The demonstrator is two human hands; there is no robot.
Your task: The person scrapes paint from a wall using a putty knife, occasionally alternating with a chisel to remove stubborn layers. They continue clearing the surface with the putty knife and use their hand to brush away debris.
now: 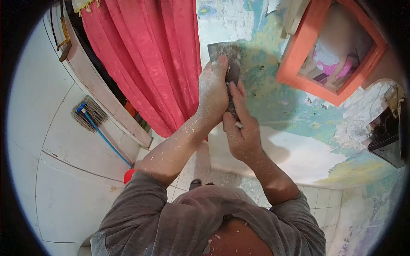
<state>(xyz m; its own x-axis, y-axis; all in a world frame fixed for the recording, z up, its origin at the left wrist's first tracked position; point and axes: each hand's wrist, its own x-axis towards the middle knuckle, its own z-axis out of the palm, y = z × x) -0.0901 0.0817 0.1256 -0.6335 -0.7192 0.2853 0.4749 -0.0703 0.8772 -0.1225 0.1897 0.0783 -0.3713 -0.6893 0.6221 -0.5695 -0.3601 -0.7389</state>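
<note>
My left hand is wrapped round a wide, flat grey scraper, its thumb lying on the blade. Lower on the same tool, my right hand grips the handle end, fingers pressed along its side. The blade is up against a wall with patches of green, blue and white peeling paint. Small white flakes cover my left forearm. Most of the handle is hidden by my hands.
A red curtain hangs left of the scraper. An orange-framed picture is at upper right, above a dark box. A mop with a blue handle leans at left. Tiled floor lies below.
</note>
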